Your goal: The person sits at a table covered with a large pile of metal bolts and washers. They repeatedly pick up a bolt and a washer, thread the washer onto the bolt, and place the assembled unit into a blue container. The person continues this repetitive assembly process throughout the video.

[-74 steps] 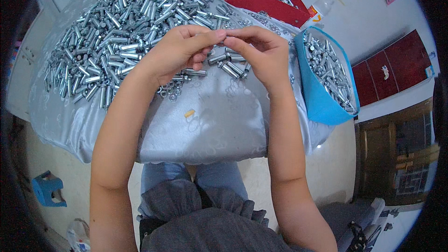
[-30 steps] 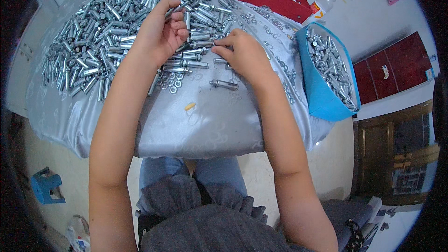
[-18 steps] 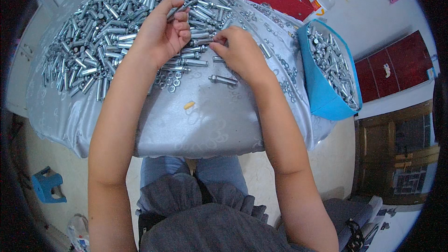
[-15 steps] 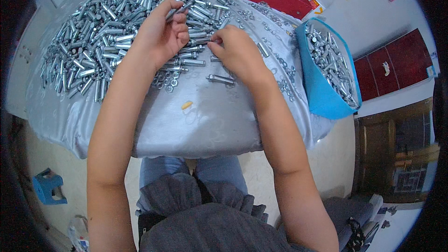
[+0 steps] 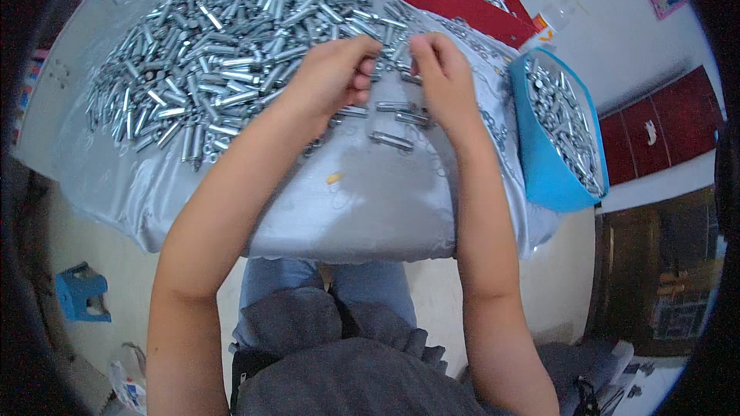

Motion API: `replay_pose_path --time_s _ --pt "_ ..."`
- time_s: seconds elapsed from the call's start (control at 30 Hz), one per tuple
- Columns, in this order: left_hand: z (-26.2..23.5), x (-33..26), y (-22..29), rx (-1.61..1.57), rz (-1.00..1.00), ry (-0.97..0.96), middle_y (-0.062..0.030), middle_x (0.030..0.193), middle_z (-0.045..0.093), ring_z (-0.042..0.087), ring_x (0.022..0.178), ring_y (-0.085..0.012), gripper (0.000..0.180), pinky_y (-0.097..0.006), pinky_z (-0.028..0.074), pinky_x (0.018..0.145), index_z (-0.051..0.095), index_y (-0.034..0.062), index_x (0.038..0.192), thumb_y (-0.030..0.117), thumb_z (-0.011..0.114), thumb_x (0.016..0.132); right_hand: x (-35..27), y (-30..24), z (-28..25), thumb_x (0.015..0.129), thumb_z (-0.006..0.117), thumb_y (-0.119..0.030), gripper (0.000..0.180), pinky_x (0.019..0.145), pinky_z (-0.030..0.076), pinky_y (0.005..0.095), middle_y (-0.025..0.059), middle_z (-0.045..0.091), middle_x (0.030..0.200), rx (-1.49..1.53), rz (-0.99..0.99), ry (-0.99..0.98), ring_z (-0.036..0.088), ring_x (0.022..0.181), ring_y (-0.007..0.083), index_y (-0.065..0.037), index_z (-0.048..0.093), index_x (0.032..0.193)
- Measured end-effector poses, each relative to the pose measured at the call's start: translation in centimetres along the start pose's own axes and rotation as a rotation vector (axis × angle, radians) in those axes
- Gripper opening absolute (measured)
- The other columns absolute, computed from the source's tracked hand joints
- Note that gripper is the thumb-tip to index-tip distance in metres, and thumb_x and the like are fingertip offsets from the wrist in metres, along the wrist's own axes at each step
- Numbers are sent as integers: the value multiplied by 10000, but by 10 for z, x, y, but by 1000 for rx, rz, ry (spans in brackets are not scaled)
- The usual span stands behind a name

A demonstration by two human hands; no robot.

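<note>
Left of the blue box (image 5: 566, 191), bolts (image 5: 391, 141) lie near the right hand (image 5: 449, 81) and, farther left, the left hand (image 5: 335, 73); fingers (image 5: 361, 82) are curled, whether pinching, I cannot tell.

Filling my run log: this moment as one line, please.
left hand: curled by bolt pile, grip unclear | right hand: apart from left, grip unclear | blue bin: holds bolts

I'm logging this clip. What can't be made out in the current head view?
All in the head view:
What the left hand holds, if anything: curled fingers and blur hide it.
Whether the right hand pinches anything: too blurred and small.
How many small metal pieces lie beyond it: too small, blurred.
The red box's far end: top edge cuts it off.
The blue box's bottom: bolts cover it.
</note>
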State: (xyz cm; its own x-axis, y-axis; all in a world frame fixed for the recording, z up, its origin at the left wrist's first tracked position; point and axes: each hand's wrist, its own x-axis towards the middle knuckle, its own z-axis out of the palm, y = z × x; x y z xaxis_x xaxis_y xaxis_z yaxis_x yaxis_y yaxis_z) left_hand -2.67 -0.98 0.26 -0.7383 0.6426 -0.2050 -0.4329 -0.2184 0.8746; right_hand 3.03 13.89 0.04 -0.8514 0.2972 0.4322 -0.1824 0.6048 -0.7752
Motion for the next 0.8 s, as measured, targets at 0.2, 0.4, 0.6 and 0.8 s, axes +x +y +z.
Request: replay_pose_path --time_s 0.2,0.4,0.6,0.8 --pt "3 -9 1 29 15 -47 56 592 406 365 506 -47 161 -206 337 462 470 112 696 213 515 813 -6 -14 7 838 541 -178 179 524 374 199 15 526 659 284 111 -48 478 570 63 0 559 824" --pt "4 -10 4 -167 -42 -144 61 580 378 343 495 -48 158 -202 322 456 445 119 701 207 492 824 -8 -22 7 818 574 -157 147 516 358 188 -14 517 642 493 160 -72 467 568 61 -10 567 826" --pt "6 -10 4 -284 -57 -220 63 568 366 333 487 -53 165 -204 309 455 430 126 703 215 487 829 -9 -24 5 807 588 -135 122 527 363 183 -12 538 670 560 197 -17 468 587 51 -16 587 829" --pt "4 -6 0 -333 -60 -176 62 569 376 332 484 -54 151 -209 304 451 458 125 716 219 503 825 -11 -25 8 785 606 -94 136 612 421 187 31 598 791 432 85 -18 524 665 69 7 604 876"
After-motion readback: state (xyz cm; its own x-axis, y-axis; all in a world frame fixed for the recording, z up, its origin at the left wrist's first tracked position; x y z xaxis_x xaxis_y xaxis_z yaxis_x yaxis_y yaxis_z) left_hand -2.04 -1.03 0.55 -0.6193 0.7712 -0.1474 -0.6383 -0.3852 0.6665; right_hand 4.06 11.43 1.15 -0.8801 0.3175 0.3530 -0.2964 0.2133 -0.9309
